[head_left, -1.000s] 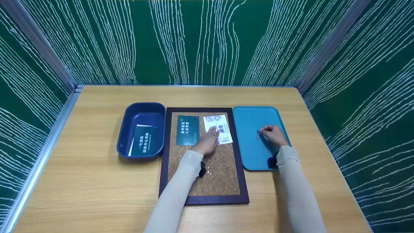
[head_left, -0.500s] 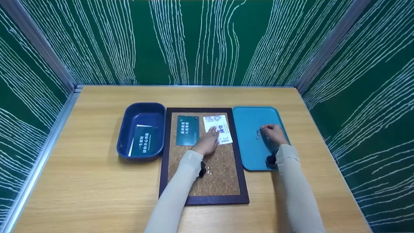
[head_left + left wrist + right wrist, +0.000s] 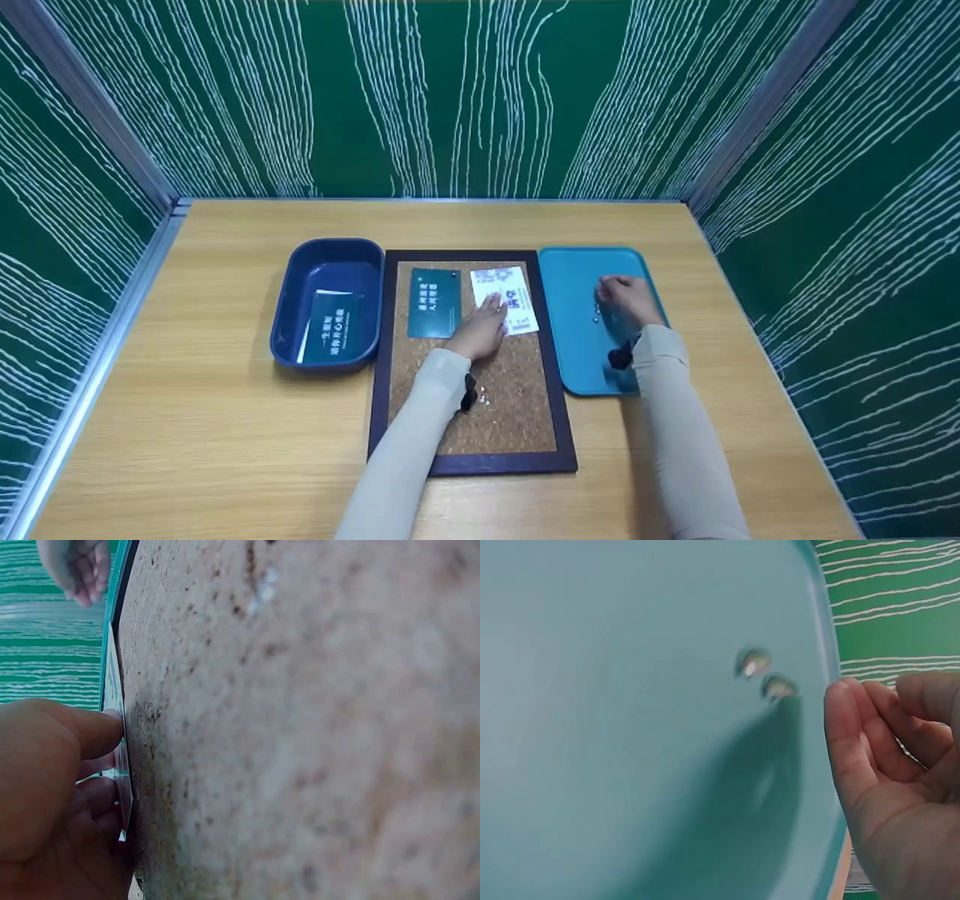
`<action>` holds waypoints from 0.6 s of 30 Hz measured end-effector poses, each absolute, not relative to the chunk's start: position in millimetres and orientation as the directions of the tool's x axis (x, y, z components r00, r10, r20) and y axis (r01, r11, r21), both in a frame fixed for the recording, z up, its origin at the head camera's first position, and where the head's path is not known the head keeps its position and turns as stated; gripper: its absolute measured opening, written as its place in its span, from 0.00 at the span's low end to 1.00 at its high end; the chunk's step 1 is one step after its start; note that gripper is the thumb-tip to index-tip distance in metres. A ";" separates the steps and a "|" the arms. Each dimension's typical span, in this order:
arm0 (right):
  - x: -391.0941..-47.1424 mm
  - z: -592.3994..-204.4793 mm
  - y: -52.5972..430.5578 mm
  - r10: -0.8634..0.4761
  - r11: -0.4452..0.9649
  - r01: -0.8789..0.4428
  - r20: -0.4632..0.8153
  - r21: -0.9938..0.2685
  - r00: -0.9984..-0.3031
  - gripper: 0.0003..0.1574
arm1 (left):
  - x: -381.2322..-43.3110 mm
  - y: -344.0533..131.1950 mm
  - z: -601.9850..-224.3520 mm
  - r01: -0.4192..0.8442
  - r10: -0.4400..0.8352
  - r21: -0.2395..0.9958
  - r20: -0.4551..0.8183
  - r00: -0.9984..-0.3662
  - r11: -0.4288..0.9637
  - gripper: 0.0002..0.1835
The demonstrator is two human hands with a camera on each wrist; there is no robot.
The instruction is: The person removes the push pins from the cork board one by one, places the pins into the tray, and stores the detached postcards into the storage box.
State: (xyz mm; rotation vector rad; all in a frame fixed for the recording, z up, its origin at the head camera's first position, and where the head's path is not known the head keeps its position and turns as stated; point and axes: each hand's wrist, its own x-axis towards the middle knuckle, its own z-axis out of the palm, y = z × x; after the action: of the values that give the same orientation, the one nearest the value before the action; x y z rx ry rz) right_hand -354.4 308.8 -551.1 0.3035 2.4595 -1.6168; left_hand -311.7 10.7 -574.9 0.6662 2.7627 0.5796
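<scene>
My left hand (image 3: 480, 334) rests on a white card (image 3: 514, 288) with purple print near the top right of a framed cork board (image 3: 517, 420). From the left wrist view, the thumb (image 3: 90, 731) and fingers touch that card (image 3: 115, 675). Left of it on the board lies a green card (image 3: 434, 315) with white lettering. Above the blue tray (image 3: 577, 277), my right hand (image 3: 631, 298) has its fingers curled and drawn together. Whether something small is between them cannot be seen. Two small shiny pieces (image 3: 751, 662) lie on the tray near this hand.
A dark blue basin (image 3: 328, 251) left of the board holds another green card (image 3: 336, 330). Several tiny glinting pieces (image 3: 484, 396) lie low on the cork. Green walls with white lines enclose the back and sides of the wooden table (image 3: 187, 420).
My right hand has drawn back from the small shiny pieces, shifting slightly left and toward the tray's far end. The left hand stays on the white card.
</scene>
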 end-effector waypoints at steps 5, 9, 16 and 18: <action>-361.6 -547.3 299.8 0.054 0.334 0.301 -0.301 -0.893 -0.952 0.30 | -312.5 11.1 -576.1 0.379 0.476 0.434 -0.139 -0.868 0.817 0.27; -366.9 -548.1 290.0 0.037 0.248 0.294 -0.294 -0.923 -0.955 0.29 | -312.7 10.9 -576.6 0.385 0.479 0.428 -0.135 -0.867 0.818 0.27; -371.8 -545.8 270.7 -0.005 0.189 0.306 -0.312 -0.933 -0.950 0.29 | -312.1 10.9 -575.7 0.391 0.480 0.425 -0.125 -0.868 0.816 0.27; -372.6 -544.7 264.8 -0.018 0.196 0.310 -0.319 -0.930 -0.948 0.29 | -312.0 11.0 -575.3 0.396 0.484 0.425 -0.121 -0.867 0.814 0.27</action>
State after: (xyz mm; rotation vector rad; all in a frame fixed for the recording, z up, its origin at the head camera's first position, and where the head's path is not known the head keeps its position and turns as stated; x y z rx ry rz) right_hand -372.6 264.8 -544.7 0.2782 2.2141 -1.8203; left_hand -312.0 11.0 -575.3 0.6828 2.7756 0.5788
